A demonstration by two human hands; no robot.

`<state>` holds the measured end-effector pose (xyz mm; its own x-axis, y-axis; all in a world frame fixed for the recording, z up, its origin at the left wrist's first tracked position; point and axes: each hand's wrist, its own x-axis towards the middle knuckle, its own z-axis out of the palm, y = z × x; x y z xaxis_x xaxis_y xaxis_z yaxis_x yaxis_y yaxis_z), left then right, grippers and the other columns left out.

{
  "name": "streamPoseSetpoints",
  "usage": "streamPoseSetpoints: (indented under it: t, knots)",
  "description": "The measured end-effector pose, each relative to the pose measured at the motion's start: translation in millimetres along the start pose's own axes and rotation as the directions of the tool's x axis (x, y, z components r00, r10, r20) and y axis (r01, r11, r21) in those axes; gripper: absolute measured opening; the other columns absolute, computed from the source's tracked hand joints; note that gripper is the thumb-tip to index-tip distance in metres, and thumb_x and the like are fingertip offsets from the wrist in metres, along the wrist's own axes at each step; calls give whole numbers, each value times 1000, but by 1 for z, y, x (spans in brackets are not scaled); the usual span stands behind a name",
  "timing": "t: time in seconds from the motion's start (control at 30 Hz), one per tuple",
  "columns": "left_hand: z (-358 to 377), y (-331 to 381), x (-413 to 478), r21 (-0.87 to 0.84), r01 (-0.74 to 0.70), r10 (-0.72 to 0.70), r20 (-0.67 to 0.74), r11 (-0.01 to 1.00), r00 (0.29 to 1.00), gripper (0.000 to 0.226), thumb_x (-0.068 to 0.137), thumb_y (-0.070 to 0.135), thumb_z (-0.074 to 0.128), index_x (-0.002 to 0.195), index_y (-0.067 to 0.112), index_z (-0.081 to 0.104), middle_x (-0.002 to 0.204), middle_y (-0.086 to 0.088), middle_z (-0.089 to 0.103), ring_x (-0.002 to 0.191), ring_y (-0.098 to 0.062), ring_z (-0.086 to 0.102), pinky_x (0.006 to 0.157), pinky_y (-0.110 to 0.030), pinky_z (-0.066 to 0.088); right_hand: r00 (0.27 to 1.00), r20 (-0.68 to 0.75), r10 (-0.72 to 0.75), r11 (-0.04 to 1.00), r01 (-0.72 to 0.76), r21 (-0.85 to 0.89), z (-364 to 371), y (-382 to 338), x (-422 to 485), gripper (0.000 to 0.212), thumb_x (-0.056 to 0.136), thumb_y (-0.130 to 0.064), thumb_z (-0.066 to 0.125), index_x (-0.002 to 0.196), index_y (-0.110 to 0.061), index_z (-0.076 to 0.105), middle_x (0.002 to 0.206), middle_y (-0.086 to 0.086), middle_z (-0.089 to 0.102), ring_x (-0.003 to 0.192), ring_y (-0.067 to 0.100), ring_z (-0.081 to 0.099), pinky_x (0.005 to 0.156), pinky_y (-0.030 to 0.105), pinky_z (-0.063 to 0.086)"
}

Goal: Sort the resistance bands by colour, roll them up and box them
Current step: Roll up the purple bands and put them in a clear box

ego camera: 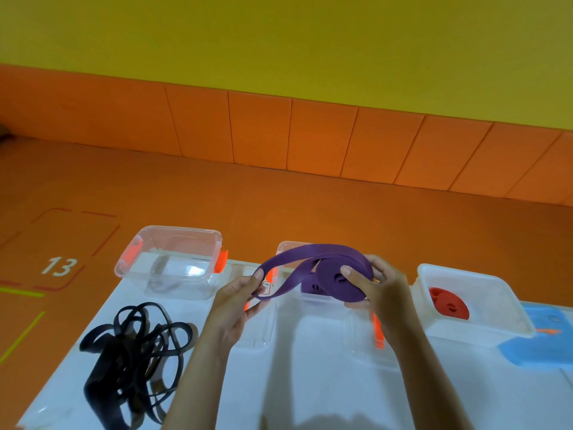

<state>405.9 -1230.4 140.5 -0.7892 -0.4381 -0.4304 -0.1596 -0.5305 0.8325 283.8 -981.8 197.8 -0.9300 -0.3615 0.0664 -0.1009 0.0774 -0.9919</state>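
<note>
A purple resistance band [313, 259] is held in the air over the middle clear box [283, 248], partly wound into a coil. My right hand [376, 287] grips the coil, thumb on its flat face. My left hand [238, 293] pinches the loose loop end. Another rolled purple band [313, 288] lies in the middle box beneath. A rolled red band [448, 302] sits in the right box [496, 305]. A tangled heap of black bands [133, 355] lies on the white table [310, 383] at the left.
A clear box with orange clips [173, 262] stands at the back left of the table. Clear lids [260, 333] lie flat in front of the boxes. A blue lid or box [545, 336] shows at the right edge. Orange floor mats lie beyond.
</note>
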Motion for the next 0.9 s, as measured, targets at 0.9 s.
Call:
streamPoseSetpoints:
  t: [0.9]
  knots:
    - [-10,20,-7,712,-102,12,131,695,991,32,94,25,79,123,35,69,128,12,70,126,-15,63,90,-29,51,973,226,49,997,-34,-71,-8,-5,-1,37,76,-28,88,109,-25,73,103,-5,78,101,16,74,67,29,63]
